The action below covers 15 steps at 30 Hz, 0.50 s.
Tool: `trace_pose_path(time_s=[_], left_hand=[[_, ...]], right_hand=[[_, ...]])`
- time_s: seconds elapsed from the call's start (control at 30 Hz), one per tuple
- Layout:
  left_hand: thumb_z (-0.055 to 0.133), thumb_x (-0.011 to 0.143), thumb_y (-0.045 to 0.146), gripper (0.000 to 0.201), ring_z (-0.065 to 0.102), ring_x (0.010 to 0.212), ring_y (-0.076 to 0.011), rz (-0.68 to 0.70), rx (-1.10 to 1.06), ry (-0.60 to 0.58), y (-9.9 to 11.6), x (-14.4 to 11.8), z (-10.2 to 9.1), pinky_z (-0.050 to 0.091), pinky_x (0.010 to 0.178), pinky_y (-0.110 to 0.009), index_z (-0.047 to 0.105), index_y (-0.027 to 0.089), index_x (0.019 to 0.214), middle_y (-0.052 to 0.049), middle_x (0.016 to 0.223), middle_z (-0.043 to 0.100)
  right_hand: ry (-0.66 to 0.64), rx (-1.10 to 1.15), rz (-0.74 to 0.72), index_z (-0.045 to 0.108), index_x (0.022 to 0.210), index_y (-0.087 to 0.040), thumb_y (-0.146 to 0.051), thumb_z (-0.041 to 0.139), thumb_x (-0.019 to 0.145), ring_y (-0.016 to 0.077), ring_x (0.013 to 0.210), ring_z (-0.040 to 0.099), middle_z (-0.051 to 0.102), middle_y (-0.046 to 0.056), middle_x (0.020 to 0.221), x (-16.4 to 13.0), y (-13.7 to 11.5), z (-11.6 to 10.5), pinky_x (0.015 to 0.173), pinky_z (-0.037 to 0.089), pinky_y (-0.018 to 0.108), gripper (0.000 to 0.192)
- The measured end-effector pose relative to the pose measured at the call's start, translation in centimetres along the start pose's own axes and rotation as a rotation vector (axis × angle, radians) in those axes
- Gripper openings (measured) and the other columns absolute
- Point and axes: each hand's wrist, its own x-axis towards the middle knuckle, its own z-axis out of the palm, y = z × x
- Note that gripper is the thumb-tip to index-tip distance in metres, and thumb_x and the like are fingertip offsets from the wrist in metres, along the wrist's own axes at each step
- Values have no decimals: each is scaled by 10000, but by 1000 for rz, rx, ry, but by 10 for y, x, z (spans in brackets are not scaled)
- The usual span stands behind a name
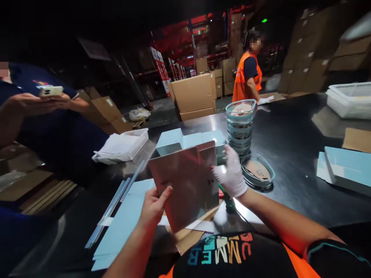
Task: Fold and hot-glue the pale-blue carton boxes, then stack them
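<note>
Hands are seen at the near edge of the bench (pixel 290 127), both closed on a grey square box (pixel 185 185) held upright and tilted above it. The bare left hand (pixel 153 206) grips the box's lower left edge, thumb on the front face. The right hand (pixel 232 172), in a white glove, clasps the right edge with fingers curled around it. Flat pale-blue sheets (pixel 124 224) are laid beneath, at the near left. Pale-blue boxes (pixel 185 141) are set just behind the held box. A stack of round glass dishes (pixel 240 125) stands towards the bench's middle, a single dish (pixel 257 172) beside the gloved hand. A person in an orange vest (pixel 247 77) is noted at the far edge.
</note>
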Motion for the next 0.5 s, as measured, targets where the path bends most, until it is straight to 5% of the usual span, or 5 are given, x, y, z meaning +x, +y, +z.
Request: trace_pose_path(time_s=[0.1, 0.23, 0.33, 0.43, 0.5], left_hand=[[943, 709, 638, 459, 798, 676, -275, 293, 123, -30, -1, 0, 1, 661, 625, -334, 882, 186, 761, -106, 766, 850], [761, 992, 365, 214, 815, 714, -252, 790, 238, -417, 25, -2, -10, 674, 653, -311, 912, 236, 913, -88, 824, 855], [694, 1049, 211, 183, 777, 677, -191, 1025, 369, -559, 43, -3, -22, 622, 602, -241, 873, 241, 1031, -68, 832, 819], [726, 1039, 156, 180, 707, 613, -140, 1140, 490, -482, 47, -3, -38, 559, 557, -197, 838, 240, 1153, -35, 784, 749], [715, 1039, 127, 255, 698, 631, -140, 1162, 552, -475, 44, -5, -43, 558, 583, -210, 813, 241, 1245, -33, 794, 733]], right_hand=[[85, -231, -270, 690, 1461, -233, -322, 676, 1009, 359, 1218, 707, 748, 179, 1325, 15, 1, -37, 1078, 582, 592, 461], [-201, 26, -398, 767, 1262, -221, -321, 538, 1098, 285, 1067, 725, 786, 134, 1133, 32, -21, -79, 970, 598, 488, 300], [-461, 306, -359, 789, 1089, -192, -476, 344, 1196, 237, 1003, 749, 795, 119, 1050, 40, -36, -95, 933, 624, 411, 539], [-801, 447, -357, 793, 1039, -185, -652, 210, 1194, 219, 982, 778, 832, 123, 1035, 43, -40, -98, 954, 628, 383, 763], [-867, 429, -323, 792, 972, -199, -771, 247, 1150, 205, 916, 780, 834, 105, 964, 43, -39, -92, 900, 634, 347, 810]])
